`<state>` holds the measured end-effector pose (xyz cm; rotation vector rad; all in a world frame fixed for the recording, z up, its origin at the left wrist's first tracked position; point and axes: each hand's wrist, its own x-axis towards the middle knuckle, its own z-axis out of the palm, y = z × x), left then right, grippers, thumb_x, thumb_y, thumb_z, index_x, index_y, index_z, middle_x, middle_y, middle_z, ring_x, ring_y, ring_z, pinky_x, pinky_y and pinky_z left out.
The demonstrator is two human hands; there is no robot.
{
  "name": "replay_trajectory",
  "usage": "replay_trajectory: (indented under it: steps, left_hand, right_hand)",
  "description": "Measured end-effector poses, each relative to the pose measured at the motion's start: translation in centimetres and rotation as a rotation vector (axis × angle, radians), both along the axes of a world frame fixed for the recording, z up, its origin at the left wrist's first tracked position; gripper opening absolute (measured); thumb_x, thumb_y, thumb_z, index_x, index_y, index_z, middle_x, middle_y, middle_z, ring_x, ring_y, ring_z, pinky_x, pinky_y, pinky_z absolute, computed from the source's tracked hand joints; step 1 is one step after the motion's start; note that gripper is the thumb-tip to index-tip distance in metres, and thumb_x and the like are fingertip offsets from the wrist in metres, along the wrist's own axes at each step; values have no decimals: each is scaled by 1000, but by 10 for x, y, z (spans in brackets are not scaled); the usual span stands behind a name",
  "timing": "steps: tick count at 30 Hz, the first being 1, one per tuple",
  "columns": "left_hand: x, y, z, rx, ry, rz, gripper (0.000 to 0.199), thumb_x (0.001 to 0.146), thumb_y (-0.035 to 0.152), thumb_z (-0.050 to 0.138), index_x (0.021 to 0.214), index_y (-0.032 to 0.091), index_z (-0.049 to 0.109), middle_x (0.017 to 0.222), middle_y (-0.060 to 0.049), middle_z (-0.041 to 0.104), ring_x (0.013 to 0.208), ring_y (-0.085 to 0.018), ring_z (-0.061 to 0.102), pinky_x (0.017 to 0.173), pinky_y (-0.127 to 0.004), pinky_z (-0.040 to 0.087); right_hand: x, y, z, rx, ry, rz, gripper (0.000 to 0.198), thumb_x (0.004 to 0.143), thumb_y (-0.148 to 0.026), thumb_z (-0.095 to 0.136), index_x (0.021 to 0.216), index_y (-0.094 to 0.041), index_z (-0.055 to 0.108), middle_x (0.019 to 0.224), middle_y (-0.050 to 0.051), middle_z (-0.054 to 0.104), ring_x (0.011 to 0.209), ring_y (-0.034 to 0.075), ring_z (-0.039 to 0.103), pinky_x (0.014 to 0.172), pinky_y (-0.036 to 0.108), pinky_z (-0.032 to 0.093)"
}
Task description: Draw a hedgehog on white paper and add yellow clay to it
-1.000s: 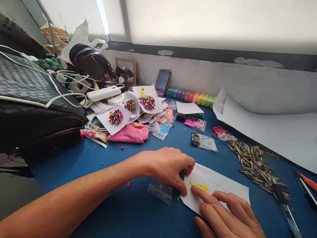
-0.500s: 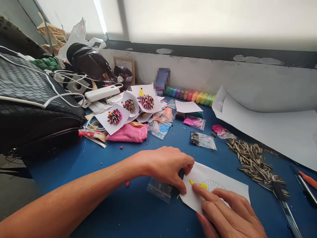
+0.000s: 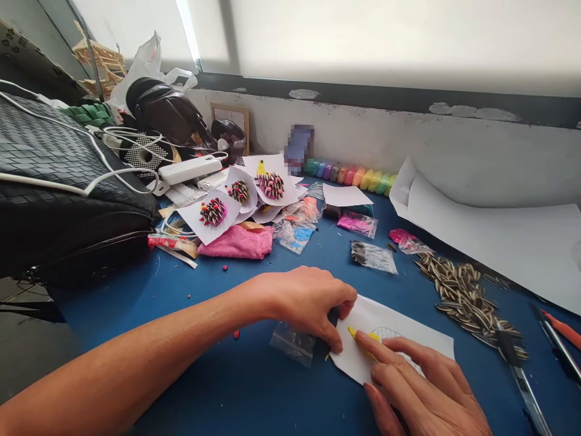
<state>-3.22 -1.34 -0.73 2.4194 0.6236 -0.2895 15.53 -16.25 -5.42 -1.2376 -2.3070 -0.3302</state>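
A small white sheet of paper (image 3: 394,315) with a drawn oval outline full of little marks lies at the front right. My left hand (image 3: 304,303) holds the sheet at its left edge, thumb and index fingertip pressing on it a little apart. Yellow clay (image 3: 352,332) lies as a thin strip beside the drawn outline. My right hand (image 3: 422,381) rests over the sheet, fingers extended, its index fingertip pressing on the yellow clay. The fingers hide part of the drawing and the clay. A clear plastic bag (image 3: 292,345) lies under and in front of my left hand.
Striped sunflower seeds (image 3: 458,290) are heaped at right, near a pen (image 3: 521,375). Clay bags (image 3: 373,257) lie behind the hands. Seed-covered clay figures (image 3: 213,212) on paper sit by a pink cloth (image 3: 236,242). A black bag (image 3: 77,242) stands at left.
My right index fingertip has slid slightly along the yellow clay, and more of the strip's left end shows. My left hand keeps its place on the paper. The view has shifted slightly.
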Motion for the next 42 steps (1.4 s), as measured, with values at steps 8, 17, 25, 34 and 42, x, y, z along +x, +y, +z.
replay_trajectory:
  steps: [8, 17, 25, 34, 42]
  left_hand:
    - [-1, 0, 1, 15, 2, -4, 38, 75, 49, 74, 103, 26, 61, 83, 1, 67, 78, -18, 64, 59, -25, 35]
    - [-1, 0, 0, 16, 3, 2, 36, 75, 49, 74, 99, 24, 62, 87, 0, 70, 79, -19, 65, 58, -25, 36]
    - [-2, 0, 2, 15, 2, -3, 37, 77, 52, 72, 98, 24, 62, 85, 0, 69, 80, -19, 64, 57, -25, 35]
    - [-1, -1, 3, 31, 19, 15, 38, 75, 49, 74, 102, 25, 63, 92, -1, 69, 89, -22, 66, 59, -25, 36]
    - [-2, -1, 2, 24, 17, 19, 38, 75, 50, 73, 101, 25, 63, 94, -2, 69, 89, -22, 65, 58, -26, 35]
  right_hand:
    - [3, -2, 0, 10, -70, 30, 13, 89, -26, 61, 96, -21, 71, 125, -1, 72, 105, 19, 67, 94, 30, 47]
    - [0, -1, 0, -12, -57, 56, 12, 91, -24, 58, 90, -21, 69, 122, -1, 73, 106, 19, 66, 94, 30, 44]
    - [-3, 5, 7, -14, -95, 56, 14, 90, -28, 58, 91, -23, 71, 119, -1, 75, 111, 21, 67, 93, 31, 46]
    - [0, 2, 7, -80, 6, -70, 14, 92, -28, 51, 94, -22, 63, 122, 7, 72, 117, 24, 63, 88, 35, 53]
    - [-8, 4, 4, -85, -32, -62, 10, 90, -26, 54, 94, -22, 62, 119, 6, 73, 118, 23, 63, 89, 34, 53]
